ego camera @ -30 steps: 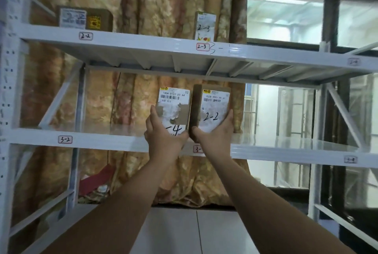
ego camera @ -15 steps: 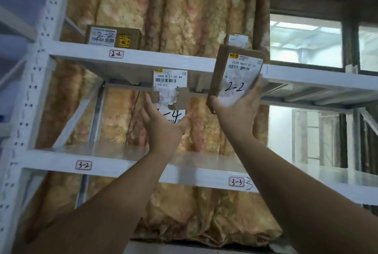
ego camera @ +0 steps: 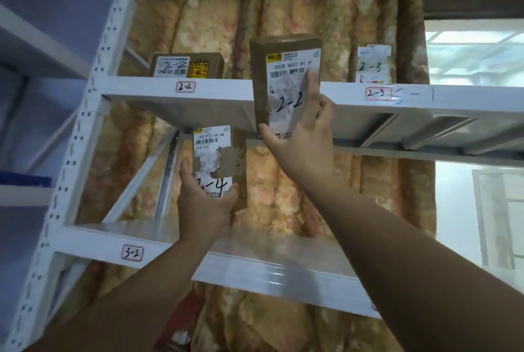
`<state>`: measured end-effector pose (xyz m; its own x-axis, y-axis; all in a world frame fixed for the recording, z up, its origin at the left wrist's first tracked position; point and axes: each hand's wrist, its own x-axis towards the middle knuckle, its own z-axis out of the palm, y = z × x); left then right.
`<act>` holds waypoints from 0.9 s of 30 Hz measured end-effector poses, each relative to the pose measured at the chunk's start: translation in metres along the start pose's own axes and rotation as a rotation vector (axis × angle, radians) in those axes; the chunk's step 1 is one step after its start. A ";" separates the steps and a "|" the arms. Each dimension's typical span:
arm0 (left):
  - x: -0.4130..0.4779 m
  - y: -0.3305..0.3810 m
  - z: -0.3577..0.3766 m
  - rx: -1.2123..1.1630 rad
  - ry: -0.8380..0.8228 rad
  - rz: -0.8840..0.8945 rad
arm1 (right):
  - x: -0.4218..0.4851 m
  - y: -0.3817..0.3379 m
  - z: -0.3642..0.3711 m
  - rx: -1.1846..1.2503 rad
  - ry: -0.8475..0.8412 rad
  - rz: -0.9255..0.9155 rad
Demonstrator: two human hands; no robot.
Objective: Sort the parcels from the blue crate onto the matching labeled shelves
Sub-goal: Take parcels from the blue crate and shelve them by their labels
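My right hand (ego camera: 300, 139) grips a brown parcel marked 2-2 (ego camera: 280, 73) upright, raised in front of the upper shelf (ego camera: 221, 89), just right of its 2-2 label (ego camera: 185, 87). My left hand (ego camera: 202, 204) holds a second brown parcel marked with a 4 (ego camera: 219, 153) lower down, below that shelf. Another parcel marked 2-2 (ego camera: 187, 65) lies on the upper shelf behind the 2-2 label. A white parcel marked 2-3 (ego camera: 373, 64) stands above the 2-3 label (ego camera: 375, 93).
The white metal rack has a lower shelf (ego camera: 255, 266) with a 3-2 label (ego camera: 132, 253). A perforated upright post (ego camera: 82, 136) stands at the left. A patterned curtain (ego camera: 297, 5) hangs behind, and a window is at the right.
My right hand has lifted the 2-2 parcel higher, up over the upper shelf's front edge. My left hand with the other parcel stays below it. The view has tilted upward.
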<state>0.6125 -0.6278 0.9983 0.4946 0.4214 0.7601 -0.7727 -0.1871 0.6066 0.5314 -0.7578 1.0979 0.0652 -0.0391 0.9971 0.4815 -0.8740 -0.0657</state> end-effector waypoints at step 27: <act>0.151 -0.150 -0.003 -0.095 -0.336 0.097 | 0.197 -0.052 0.177 -0.352 -0.041 0.331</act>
<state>0.8021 -0.5338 1.0217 0.5079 0.0878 0.8569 -0.8482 -0.1225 0.5153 0.6743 -0.6346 1.2912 0.2026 -0.3301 0.9219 0.1043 -0.9288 -0.3555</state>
